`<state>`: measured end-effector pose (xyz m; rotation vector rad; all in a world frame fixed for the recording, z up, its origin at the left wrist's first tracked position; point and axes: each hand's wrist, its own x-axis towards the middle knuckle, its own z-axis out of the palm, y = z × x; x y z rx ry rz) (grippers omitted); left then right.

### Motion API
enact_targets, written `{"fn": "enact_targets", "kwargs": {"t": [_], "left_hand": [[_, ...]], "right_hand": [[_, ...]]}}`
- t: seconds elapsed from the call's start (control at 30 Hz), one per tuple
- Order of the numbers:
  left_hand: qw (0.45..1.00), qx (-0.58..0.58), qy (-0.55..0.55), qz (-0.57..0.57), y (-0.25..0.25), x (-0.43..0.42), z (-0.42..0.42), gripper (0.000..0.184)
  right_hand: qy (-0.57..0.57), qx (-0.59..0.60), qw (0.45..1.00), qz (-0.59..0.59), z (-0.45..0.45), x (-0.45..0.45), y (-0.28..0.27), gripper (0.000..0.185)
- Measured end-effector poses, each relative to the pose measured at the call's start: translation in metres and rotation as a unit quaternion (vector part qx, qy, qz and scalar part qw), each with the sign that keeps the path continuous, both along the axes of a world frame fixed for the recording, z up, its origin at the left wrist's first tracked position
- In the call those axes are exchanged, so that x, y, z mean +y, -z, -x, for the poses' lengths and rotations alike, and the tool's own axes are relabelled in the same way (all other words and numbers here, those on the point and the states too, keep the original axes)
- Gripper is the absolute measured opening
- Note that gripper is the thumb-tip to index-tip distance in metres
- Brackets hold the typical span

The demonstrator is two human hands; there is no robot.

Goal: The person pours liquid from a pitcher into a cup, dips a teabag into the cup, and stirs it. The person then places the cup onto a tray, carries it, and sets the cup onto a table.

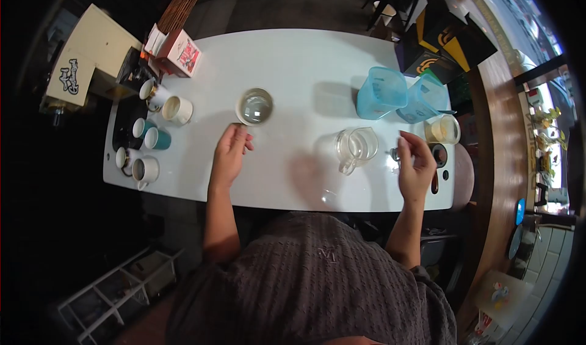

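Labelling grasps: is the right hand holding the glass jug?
No, the glass jug stands on the white table with a visible gap to the right hand.

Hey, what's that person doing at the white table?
The person's left hand is at the near edge of a round cup; whether it grips it is hard to tell. The right hand is toward the right end of the white table. A clear glass jug stands between the hands.
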<state>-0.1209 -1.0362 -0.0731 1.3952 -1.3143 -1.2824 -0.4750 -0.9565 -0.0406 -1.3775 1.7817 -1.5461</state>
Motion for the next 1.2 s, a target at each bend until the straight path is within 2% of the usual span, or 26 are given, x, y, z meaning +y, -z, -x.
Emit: {"fn": "enact_targets", "kwargs": {"t": [0.07,0.13,0.23,0.27,0.33,0.43,0.57,0.63,0.67,0.7,0.77,0.83,0.93,1.0,1.03,1.1,1.2], "left_hand": [[0.999,0.018,0.028,-0.002,-0.009,0.025,0.005,0.028],[0.996,0.045,0.080,-0.010,-0.024,0.045,0.007,0.027],[0.991,0.015,0.132,-0.006,-0.047,0.062,0.006,0.028],[0.987,0.005,0.156,-0.022,-0.050,0.064,0.001,0.029],[0.981,0.002,0.193,-0.019,-0.056,0.063,-0.003,0.029],[0.963,0.006,0.267,-0.026,-0.065,0.053,-0.007,0.029],[0.944,-0.003,0.326,0.036,-0.057,0.037,-0.021,0.029],[0.907,-0.135,0.376,0.135,-0.069,0.028,-0.035,0.029],[0.893,-0.181,0.385,0.145,-0.072,0.025,-0.043,0.029],[0.884,-0.178,0.406,0.149,-0.067,0.022,-0.051,0.029],[0.884,-0.053,0.440,0.152,-0.048,0.018,-0.063,0.028],[0.846,0.006,0.518,0.130,-0.042,0.015,-0.067,0.026],[0.793,-0.003,0.604,0.080,-0.036,0.021,-0.071,0.027],[0.740,0.027,0.671,-0.040,-0.037,0.032,-0.066,0.027],[0.722,0.026,0.691,-0.038,-0.032,0.037,-0.062,0.027],[0.658,0.086,0.739,-0.113,-0.019,0.049,-0.053,0.028],[0.603,0.080,0.783,-0.128,-0.022,0.074,-0.040,0.028]], "right_hand": [[-0.066,0.064,0.996,-0.011,-0.021,-0.011,-0.001,0.023],[-0.182,0.048,0.982,-0.001,-0.047,-0.018,-0.015,0.030],[-0.312,0.061,0.948,-0.021,-0.076,-0.019,-0.025,0.058],[-0.304,0.059,0.951,-0.023,-0.085,-0.016,-0.024,0.058],[-0.333,0.046,0.942,-0.012,-0.101,-0.012,-0.023,0.077],[-0.313,0.081,0.946,-0.017,-0.123,-0.004,-0.024,0.084],[-0.252,0.035,0.967,-0.014,-0.150,0.015,-0.013,0.076],[-0.199,0.053,0.979,-0.002,-0.171,0.027,-0.004,0.077],[-0.174,0.049,0.983,-0.008,-0.184,0.034,-0.002,0.076],[-0.148,0.046,0.988,-0.015,-0.196,0.042,0.002,0.076],[-0.104,0.025,0.994,-0.039,-0.223,0.060,0.013,0.077],[-0.066,-0.081,0.994,-0.020,-0.248,0.081,0.016,0.080],[0.004,-0.069,0.997,-0.046,-0.271,0.118,0.009,0.083],[0.053,-0.076,0.994,-0.049,-0.281,0.145,0.005,0.084],[0.073,-0.081,0.993,-0.052,-0.286,0.159,0.004,0.084],[0.115,-0.086,0.988,-0.050,-0.299,0.184,0.003,0.084],[0.181,-0.118,0.976,-0.031,-0.318,0.220,0.001,0.084]]}}
